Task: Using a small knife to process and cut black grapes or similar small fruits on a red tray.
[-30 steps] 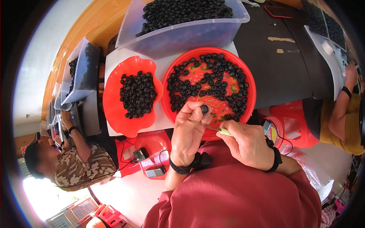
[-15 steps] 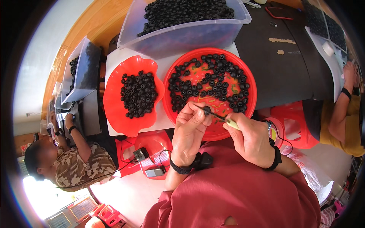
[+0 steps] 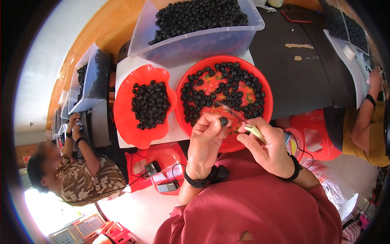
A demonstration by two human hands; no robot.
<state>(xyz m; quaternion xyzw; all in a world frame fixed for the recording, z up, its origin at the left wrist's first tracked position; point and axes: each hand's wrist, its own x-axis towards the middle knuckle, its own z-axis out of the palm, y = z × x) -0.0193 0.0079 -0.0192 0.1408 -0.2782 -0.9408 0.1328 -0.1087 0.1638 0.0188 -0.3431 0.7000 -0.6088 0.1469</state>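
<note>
My left hand [image 3: 206, 142] pinches one small round black piece [image 3: 223, 121] between thumb and fingertips, over the near edge of a round red tray [image 3: 268, 106]. My right hand [image 3: 267, 148] is closed around the pale green handle of a thin-bladed knife [image 3: 255, 133]. Its dark blade, smeared by motion, points up and left, above the held piece and apart from it. Several more black pieces [image 3: 233, 95], some showing a hole, lie spread in the round tray. To its left, a wavy-edged red dish [image 3: 124, 107] has a heap of such pieces [image 3: 150, 105] in it.
Behind the tray stands a clear plastic bin [image 3: 195, 44] full of black pieces. A dark table [image 3: 292, 81] extends right, with a phone [image 3: 296, 16] at its far side. Co-workers sit left [image 3: 93, 175] and right [image 3: 365, 130]. Red stools [image 3: 162, 162] stand below the table edge.
The knife blade has come away from the black piece and swung upward. My right hand has shifted slightly right and down. My left hand still pinches the piece.
</note>
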